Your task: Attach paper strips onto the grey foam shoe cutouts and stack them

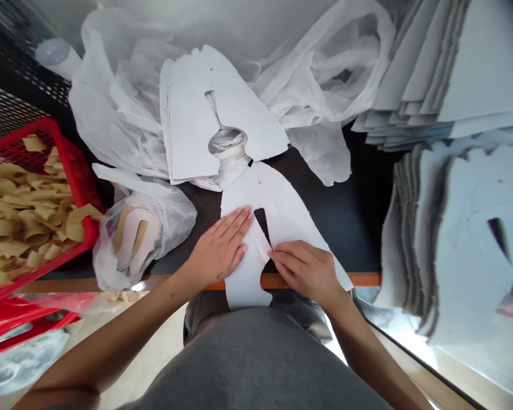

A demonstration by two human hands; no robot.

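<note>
A white sheet piece (286, 193) with a curved outline and a narrow slot lies on the dark table, its near end hanging over the front edge. My left hand (222, 245) rests flat on its left part, fingers stretched out beside the slot. My right hand (305, 267) is closed in a pinch at the slot's lower end. Its fingertips grip the end of a narrow white strip (260, 239) that runs along the slot's left side. Just beyond lies a small stack of similar white pieces (188, 125) with a keyhole-shaped cut-out.
At left stands a red basket (64, 148) of curled tan pieces (29, 210). A clear plastic bag (171, 210) holds pale cut pieces (139, 233). White plastic bags (115, 97) lie at the back. Tall stacks of white sheets (474, 228) fill the right side. The table's orange-brown edge (363, 279) runs in front.
</note>
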